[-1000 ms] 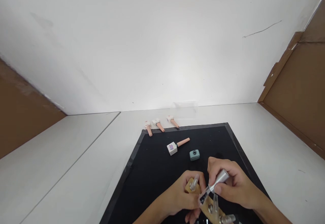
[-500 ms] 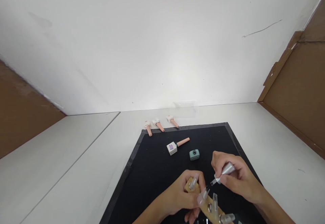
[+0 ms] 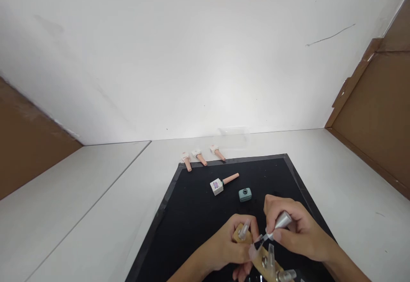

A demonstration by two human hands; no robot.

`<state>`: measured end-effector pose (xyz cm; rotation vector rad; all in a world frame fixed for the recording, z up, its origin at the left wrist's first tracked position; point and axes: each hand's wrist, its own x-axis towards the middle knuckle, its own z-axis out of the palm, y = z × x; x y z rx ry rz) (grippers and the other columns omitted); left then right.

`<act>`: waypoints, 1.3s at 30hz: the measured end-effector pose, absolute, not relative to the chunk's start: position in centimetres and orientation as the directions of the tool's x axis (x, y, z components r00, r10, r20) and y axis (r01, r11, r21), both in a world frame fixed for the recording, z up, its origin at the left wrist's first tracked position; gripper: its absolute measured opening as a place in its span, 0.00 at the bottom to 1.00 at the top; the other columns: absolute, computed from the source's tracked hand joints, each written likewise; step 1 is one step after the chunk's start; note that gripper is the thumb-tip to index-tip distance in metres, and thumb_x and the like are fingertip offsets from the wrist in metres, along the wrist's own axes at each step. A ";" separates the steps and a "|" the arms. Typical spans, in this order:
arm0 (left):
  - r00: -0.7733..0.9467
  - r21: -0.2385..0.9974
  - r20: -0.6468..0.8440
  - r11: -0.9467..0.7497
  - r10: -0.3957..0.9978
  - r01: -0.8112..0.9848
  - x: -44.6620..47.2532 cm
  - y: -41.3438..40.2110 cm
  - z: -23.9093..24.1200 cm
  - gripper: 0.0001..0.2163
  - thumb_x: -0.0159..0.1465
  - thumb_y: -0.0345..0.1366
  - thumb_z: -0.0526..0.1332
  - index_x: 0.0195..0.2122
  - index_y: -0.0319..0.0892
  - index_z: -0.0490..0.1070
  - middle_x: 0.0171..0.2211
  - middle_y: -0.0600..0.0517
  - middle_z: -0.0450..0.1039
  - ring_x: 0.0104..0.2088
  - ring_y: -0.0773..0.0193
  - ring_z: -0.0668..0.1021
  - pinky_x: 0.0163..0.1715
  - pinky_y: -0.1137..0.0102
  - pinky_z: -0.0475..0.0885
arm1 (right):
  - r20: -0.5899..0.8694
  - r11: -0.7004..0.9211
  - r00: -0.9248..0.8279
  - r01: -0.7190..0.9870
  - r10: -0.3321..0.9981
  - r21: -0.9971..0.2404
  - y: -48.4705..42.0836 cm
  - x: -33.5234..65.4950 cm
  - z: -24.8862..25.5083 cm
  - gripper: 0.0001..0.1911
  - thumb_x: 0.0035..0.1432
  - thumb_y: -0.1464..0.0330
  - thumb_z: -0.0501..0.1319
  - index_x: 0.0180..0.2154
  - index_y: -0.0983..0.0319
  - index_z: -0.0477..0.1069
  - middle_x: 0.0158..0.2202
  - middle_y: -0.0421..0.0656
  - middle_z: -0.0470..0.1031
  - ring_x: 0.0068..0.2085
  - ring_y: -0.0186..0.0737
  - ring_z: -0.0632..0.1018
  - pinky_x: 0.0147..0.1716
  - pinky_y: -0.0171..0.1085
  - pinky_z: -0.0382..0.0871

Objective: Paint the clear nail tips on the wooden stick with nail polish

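My left hand (image 3: 229, 245) is closed round a tan wooden holder (image 3: 263, 260) that carries several clear false nail tips on metal studs. My right hand (image 3: 296, 228) pinches a silver nail-polish brush cap (image 3: 282, 221), and its dark brush tip touches one clear nail tip (image 3: 257, 245) on the holder. Both hands hover low over a black mat (image 3: 195, 213). An open teal polish bottle (image 3: 245, 194) stands on the mat just beyond my hands.
A white-bodied polish bottle with a pink cap (image 3: 222, 183) lies on the mat. Three more pink-capped bottles (image 3: 200, 156) lie in a row on the white table (image 3: 80, 213) past the mat's far edge. A white wall rises behind; brown panels stand at both sides.
My right hand drew the brush away to the right, then came back left and down, so the brush tip is on the nail tip again. The left hand stayed put.
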<state>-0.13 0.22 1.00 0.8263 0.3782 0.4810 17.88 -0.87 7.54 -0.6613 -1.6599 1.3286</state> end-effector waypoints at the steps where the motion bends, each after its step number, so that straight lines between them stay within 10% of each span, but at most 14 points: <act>1: 0.827 0.772 -0.132 0.580 0.547 -0.260 -0.2 0.2 1.0 0.17 0.49 0.41 0.71 0.26 0.38 0.64 0.14 0.56 0.70 0.08 0.75 0.66 0.05 0.83 0.61 | 0.296 0.281 -0.460 -0.103 0.837 -0.954 -0.8 18.0 7.5 0.15 0.60 0.58 0.59 0.27 0.61 0.69 0.24 0.37 0.60 0.26 0.34 0.62 0.25 0.34 0.54; 39: 0.821 0.775 -0.133 0.575 0.555 -0.263 -0.2 0.2 1.3 0.17 0.49 0.42 0.71 0.25 0.37 0.64 0.12 0.57 0.69 0.06 0.75 0.65 0.04 0.84 0.57 | 0.339 0.344 -0.453 -0.074 0.825 -0.936 -0.7 17.8 7.9 0.15 0.61 0.58 0.58 0.27 0.60 0.68 0.23 0.37 0.59 0.25 0.34 0.62 0.25 0.34 0.56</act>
